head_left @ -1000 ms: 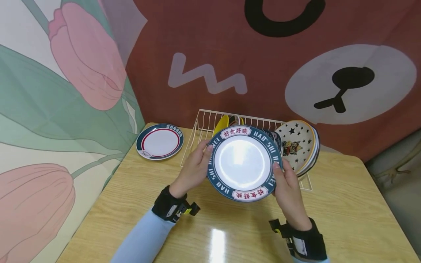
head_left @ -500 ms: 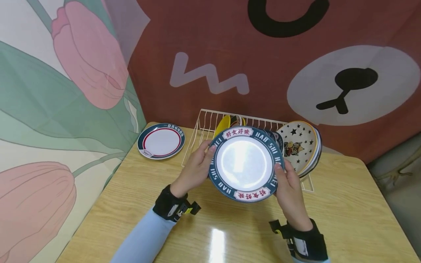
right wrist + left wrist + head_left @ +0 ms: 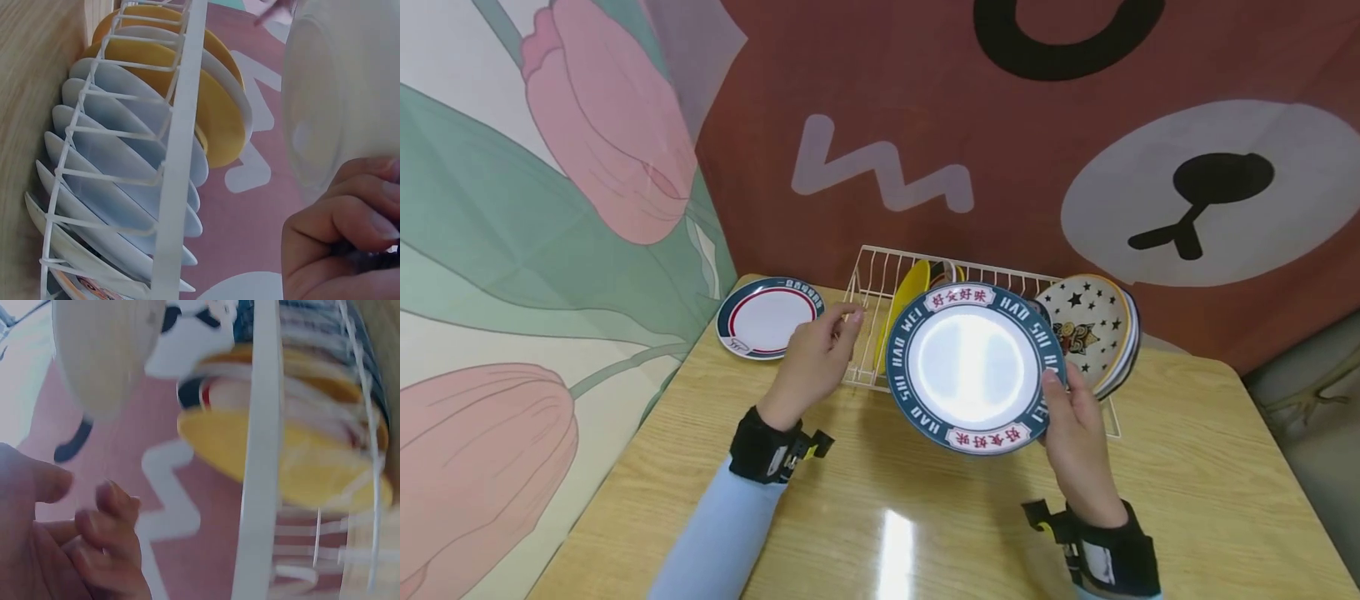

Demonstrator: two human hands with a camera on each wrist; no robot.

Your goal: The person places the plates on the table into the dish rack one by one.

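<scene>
A round plate (image 3: 976, 367) with a dark blue lettered rim and a shiny white middle hangs tilted in front of the rack. My right hand (image 3: 1078, 442) grips its right edge, thumb on the rim and fingers behind; the right wrist view shows the plate's pale underside (image 3: 350, 81) above the curled fingers. My left hand (image 3: 816, 350) is apart from the plate, to its left, fingers loosely bent and holding nothing. In the left wrist view a gap separates the left hand's fingers (image 3: 106, 519) from the plate. Another blue-rimmed plate (image 3: 767, 321) lies on the table behind the left hand.
A white wire dish rack (image 3: 257, 437) stands against the wall, with several plates upright in its slots. A yellow plate (image 3: 910, 290) is toward its left, and a star-patterned plate (image 3: 1086, 308) leans at its right end. The wooden table (image 3: 970, 533) extends in front.
My left hand has let go of the plate's left edge and moved left and slightly up. The right hand still holds the plate, shifted slightly right.
</scene>
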